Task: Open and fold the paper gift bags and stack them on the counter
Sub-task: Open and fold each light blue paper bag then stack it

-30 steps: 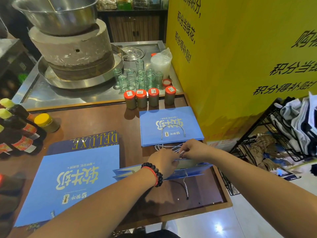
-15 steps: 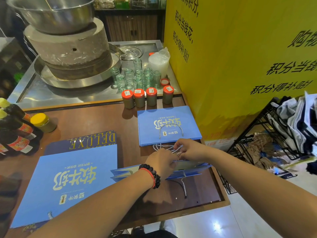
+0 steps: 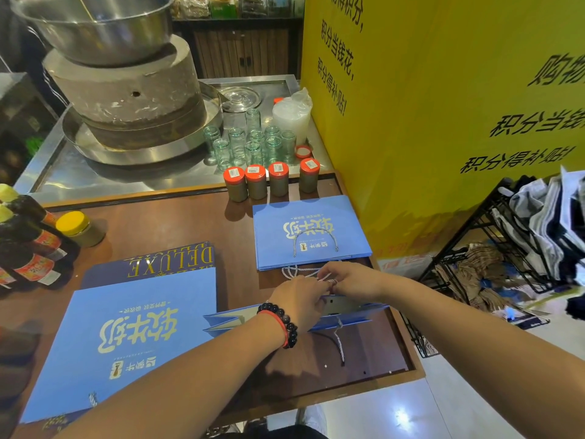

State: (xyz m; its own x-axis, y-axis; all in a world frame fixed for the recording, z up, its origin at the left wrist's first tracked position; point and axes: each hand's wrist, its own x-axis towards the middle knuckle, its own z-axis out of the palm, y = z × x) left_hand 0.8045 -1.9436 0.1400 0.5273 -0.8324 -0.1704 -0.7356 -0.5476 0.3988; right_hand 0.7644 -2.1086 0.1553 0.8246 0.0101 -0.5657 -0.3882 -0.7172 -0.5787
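Note:
A small blue paper gift bag (image 3: 228, 323) stands partly opened near the front of the brown counter (image 3: 177, 229), its mouth facing up and one cord handle hanging down its front. My left hand (image 3: 300, 301) and my right hand (image 3: 351, 280) meet over the bag's top edge, and both pinch its white cord handle (image 3: 299, 274). Behind them lies a flat stack of small blue bags (image 3: 311, 232). A large flat blue bag (image 3: 126, 340) lies at the front left on a dark "DELUXE" bag (image 3: 171, 259).
Three or more red-lidded jars (image 3: 272, 182) line the counter's back edge, with glass jars (image 3: 250, 144) and a stone mill (image 3: 126, 90) on the steel top behind. Dark sauce bottles (image 3: 25, 242) and a yellow-lidded jar (image 3: 79, 228) stand at left. A yellow wall and a black wire rack (image 3: 493, 248) are at right.
Both hands have stayed over the bag's top edge and shifted slightly toward the flat stack while working the cord handle. The camera view moved a little.

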